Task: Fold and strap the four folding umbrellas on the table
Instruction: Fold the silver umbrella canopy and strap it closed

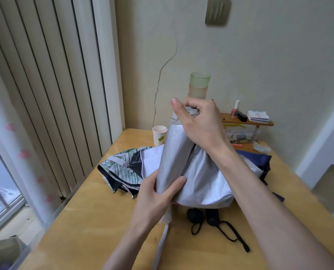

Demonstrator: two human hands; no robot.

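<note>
Head view puts the silver fabric folding umbrella (174, 152) upright over the yellow wooden bench (80, 221). Its long axis is near vertical, with the foot leaning a little left. I have the right hand (201, 123) at the top, its grip clamped round the gathered canopy just under a frosted green-and-pink cylinder (199, 84) that I take for the handle. The left hand (156, 197) is at the lower end, its grip wrapped round the rolled pleats with the thumb across the front. Loose silver cloth billows right between them, so I judge the next wrap turns about that axis, and the left hand is nearer the slack. Both forearms reach up from the near edge.
</note>
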